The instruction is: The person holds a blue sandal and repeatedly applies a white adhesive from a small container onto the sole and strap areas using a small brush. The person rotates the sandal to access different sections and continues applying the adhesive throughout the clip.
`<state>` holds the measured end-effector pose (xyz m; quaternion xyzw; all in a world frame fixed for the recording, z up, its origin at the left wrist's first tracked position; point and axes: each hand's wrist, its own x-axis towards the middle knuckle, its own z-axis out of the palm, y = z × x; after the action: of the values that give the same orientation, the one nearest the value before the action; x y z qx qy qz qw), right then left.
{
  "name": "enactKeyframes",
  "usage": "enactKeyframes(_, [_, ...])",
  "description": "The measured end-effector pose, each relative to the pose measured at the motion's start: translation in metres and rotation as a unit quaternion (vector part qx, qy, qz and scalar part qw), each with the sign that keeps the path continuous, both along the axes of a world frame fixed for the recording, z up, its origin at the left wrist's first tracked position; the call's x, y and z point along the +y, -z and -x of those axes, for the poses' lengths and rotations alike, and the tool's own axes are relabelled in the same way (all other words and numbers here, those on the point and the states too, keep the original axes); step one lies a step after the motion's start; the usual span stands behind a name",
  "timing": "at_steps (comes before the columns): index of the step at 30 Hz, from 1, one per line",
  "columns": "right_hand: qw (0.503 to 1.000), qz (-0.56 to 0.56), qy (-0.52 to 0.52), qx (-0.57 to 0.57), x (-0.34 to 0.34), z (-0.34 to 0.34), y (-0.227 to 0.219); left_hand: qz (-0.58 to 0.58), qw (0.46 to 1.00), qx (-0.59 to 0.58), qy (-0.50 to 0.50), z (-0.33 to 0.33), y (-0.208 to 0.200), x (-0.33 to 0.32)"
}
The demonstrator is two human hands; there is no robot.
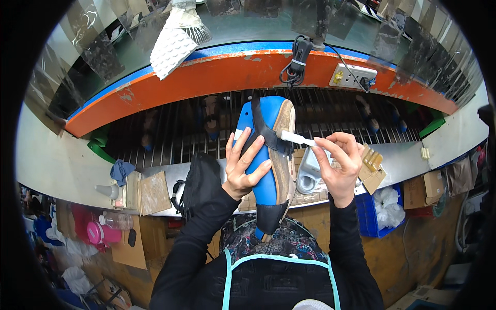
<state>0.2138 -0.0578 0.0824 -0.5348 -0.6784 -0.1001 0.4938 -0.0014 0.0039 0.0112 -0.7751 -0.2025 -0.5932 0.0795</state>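
The right hand pinches a slim white brush near its handle end, thumb and fingers closed narrowly on it, a hold that probably serves fine control more than force. The brush's tip points left and appears to meet the sole by the black strap, though contact is hard to confirm. The left hand holds the blue shoe form from the left, fingers fanned over its side and thumb lower down, presumably to steady it while leaving the sole's edge bare toward the right hand. The form stands lengthwise between the hands, above the front of the ledge, its black-wrapped near end over the lap; whether it rests there cannot be told. Just left of the right hand, a grey-white container sits on the ledge, likely put there to be within easy reach. Farther right lies a piece of cardboard, perhaps shielding the metal. A black bag slumps left of the left hand, apart from the form. Beyond the ledge run metal rods with other blue-tipped forms among them, under an orange panel. Near right, below the ledge, a blue crate contains clear plastic bags.
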Motion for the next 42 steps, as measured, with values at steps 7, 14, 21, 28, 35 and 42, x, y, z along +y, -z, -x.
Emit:
enactKeyframes(7, [1.0, -0.012, -0.006, -0.022, -0.006, -0.002, 0.004, 0.03, 0.999, 0.001, 0.027, -0.001, -0.001, -0.004])
enactKeyframes(14, [0.999, 0.023, -0.04, -0.009, -0.01, -0.009, -0.003, 0.052, 0.998, -0.006, 0.035, -0.003, -0.004, -0.006])
enactKeyframes(21, [0.998, -0.015, 0.003, -0.053, -0.008, -0.01, -0.015, 0.03, 0.998, 0.002, 0.047, -0.004, -0.008, -0.002])
enactKeyframes(28, [0.993, 0.057, -0.059, -0.083, -0.014, -0.022, -0.022, 0.041, 0.997, 0.007, 0.06, -0.002, -0.006, -0.005])
enactKeyframes(35, [0.994, 0.072, -0.069, -0.037, -0.027, -0.012, -0.013, 0.06, 0.996, -0.011, 0.065, -0.001, -0.003, -0.01])
enactKeyframes(42, [0.988, -0.04, 0.05, -0.138, -0.036, 0.007, -0.011, 0.045, 0.998, -0.003, 0.043, 0.002, -0.001, -0.008])
